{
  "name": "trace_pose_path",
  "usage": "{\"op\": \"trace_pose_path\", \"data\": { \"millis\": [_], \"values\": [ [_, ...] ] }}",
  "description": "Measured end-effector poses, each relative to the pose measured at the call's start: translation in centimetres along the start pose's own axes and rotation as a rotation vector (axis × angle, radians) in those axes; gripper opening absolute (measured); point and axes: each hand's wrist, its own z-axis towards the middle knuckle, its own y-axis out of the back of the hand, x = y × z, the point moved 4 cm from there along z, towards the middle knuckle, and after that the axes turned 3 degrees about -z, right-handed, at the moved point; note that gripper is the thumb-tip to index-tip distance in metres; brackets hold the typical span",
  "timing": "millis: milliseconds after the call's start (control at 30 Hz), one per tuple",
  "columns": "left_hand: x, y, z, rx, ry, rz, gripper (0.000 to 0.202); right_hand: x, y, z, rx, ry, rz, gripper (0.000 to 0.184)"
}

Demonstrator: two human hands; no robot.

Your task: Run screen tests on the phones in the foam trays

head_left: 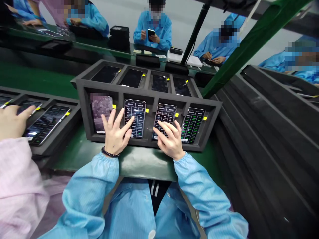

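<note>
A dark foam tray [149, 91] leans toward me, with smartphones in its compartments. My left hand [116, 131] has its fingers spread, the index finger over the screen of the second smartphone [139, 124], which shows a grid of buttons. Over the lower part of the third smartphone [166, 111] is my right hand [170, 137], fingers apart and slightly bent. At the left end, the first smartphone [98, 116] has a greyish-pink screen. Green text fills the grid on the fourth smartphone [193, 124]. Small yellow tags stick out beside the phones. Neither hand grips anything.
Behind the leaning front tray lies another row of phones [133, 78]. To the left, a co-worker's hand [15, 121] is over another phone tray [50, 151]. Stacked black trays [269, 132] rise at right. A green post [249, 43] slants overhead. Co-workers in blue sit across.
</note>
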Motion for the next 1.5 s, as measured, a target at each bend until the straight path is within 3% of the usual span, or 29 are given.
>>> {"op": "trace_pose_path", "data": {
  "millis": [133,267,400,533,633,800,1033,1200,1400,1500],
  "values": [
    [-0.1,1.4,-1.1,-0.099,-0.170,-0.105,0.022,-0.6,1.0,-1.3,-0.025,-0.011,0.037,0.024],
    [0.2,1.9,-1.6,-0.197,-0.240,-0.135,0.023,-0.9,0.9,-2.3,0.019,-0.015,0.076,0.021],
    [0.0,1.3,0.8,-0.379,-0.240,-0.167,0.040,-2.0,-0.4,-1.0,0.156,0.035,0.099,0.023],
    [0.0,0.4,3.5,-0.494,-0.168,-0.136,0.048,-4.0,-1.4,0.9,0.177,-0.023,0.064,0.034],
    [0.3,0.0,3.8,-0.423,-0.154,-0.119,0.045,-4.6,-1.3,0.9,0.118,-0.096,0.027,0.037],
    [-0.1,0.8,2.7,-0.353,-0.191,-0.025,0.045,-4.0,0.1,0.3,-0.062,-0.097,-0.018,0.031],
    [-0.1,-0.1,3.0,-0.193,-0.136,-0.044,0.046,-4.2,-0.4,1.1,0.042,-0.117,-0.021,0.033],
    [0.6,-1.0,2.9,-0.057,0.004,0.021,0.045,-4.1,0.0,1.0,-0.037,-0.113,0.033,0.031],
    [0.5,0.0,2.8,-0.185,0.058,0.054,0.063,-3.9,0.3,0.8,-0.077,-0.108,0.076,0.029],
    [0.6,0.1,2.8,-0.184,0.097,0.056,0.069,-3.9,0.2,0.8,-0.057,-0.118,0.062,0.027]
  ]
}}
